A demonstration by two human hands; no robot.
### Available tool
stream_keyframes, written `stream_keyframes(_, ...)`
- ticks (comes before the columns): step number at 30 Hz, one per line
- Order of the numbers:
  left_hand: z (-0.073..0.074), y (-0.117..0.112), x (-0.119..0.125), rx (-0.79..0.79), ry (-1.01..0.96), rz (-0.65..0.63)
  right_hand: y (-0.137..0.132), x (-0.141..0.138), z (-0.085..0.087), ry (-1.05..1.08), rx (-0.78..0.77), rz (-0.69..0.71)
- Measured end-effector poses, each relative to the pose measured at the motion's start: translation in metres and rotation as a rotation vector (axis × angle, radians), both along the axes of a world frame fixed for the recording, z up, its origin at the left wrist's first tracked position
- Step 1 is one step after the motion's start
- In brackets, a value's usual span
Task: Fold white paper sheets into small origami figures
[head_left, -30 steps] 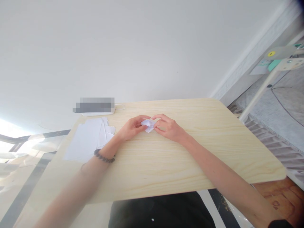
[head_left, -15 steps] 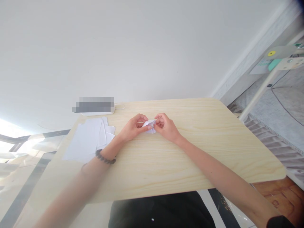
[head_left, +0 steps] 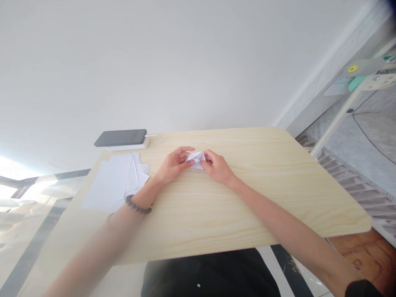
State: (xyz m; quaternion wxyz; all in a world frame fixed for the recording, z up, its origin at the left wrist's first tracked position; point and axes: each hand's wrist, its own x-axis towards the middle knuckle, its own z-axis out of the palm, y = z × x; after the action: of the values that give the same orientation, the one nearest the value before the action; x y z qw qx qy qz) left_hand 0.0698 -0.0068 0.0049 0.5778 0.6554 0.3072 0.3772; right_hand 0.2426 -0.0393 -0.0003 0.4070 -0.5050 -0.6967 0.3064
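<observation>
A small folded piece of white paper (head_left: 197, 157) is held between my two hands over the middle of the table, its creases and a pointed flap showing. My left hand (head_left: 175, 165) pinches its left side, thumb in front and index finger stretched out above. On the right side, my right hand (head_left: 216, 166) grips the paper between thumb and bent fingers. The fingertips behind the paper are partly hidden.
Loose white paper sheets (head_left: 108, 181) lie in an overlapping pile on the left of the light wooden table (head_left: 262, 198). Behind them a dark phone (head_left: 120, 137) rests on a white block (head_left: 140, 145) with a cable. A pale wall rises at the back.
The folded paper has turned and now shows a broader, pointed face. My right fingers have closed in on its right edge, and my left index finger has straightened.
</observation>
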Motion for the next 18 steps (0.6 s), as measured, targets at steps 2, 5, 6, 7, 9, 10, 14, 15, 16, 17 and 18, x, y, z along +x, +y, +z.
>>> stream_keyframes(2, 0.000, -0.001, 0.001, 0.014, -0.009, -0.006, 0.001, 0.001, -0.001, 0.038, -0.012, -0.008)
stream_keyframes(5, 0.000, -0.002, 0.002, 0.045, -0.026, -0.012, 0.002, 0.002, -0.001, 0.014, 0.009, -0.053)
stream_keyframes(6, 0.001, -0.003, 0.002, 0.053, -0.022, -0.016, 0.002, 0.003, -0.001, 0.007, 0.019, -0.055)
stream_keyframes(7, 0.001, -0.003, 0.003, 0.057, -0.008, -0.022, 0.002, 0.003, -0.001, 0.008, 0.029, -0.048)
stream_keyframes(9, 0.003, -0.005, 0.003, 0.058, 0.028, -0.041, 0.002, 0.004, -0.001, 0.025, 0.044, -0.017)
stream_keyframes(10, 0.004, -0.006, 0.003, 0.059, 0.043, -0.052, 0.001, 0.004, -0.001, 0.032, 0.052, 0.000)
stream_keyframes(14, 0.008, -0.010, 0.004, 0.060, 0.088, -0.061, 0.000, 0.005, 0.001, -0.035, 0.159, 0.015)
stream_keyframes(15, 0.008, -0.011, 0.004, 0.057, 0.099, -0.047, 0.000, 0.004, 0.002, -0.062, 0.198, 0.009)
stream_keyframes(16, 0.009, -0.011, 0.004, 0.052, 0.104, -0.034, -0.001, 0.004, 0.003, -0.081, 0.229, 0.004)
stream_keyframes(17, 0.009, -0.011, 0.005, 0.043, 0.102, -0.025, -0.001, 0.003, 0.004, -0.092, 0.246, 0.002)
stream_keyframes(18, 0.009, -0.010, 0.005, 0.031, 0.092, -0.022, -0.001, 0.002, 0.004, -0.092, 0.246, -0.001)
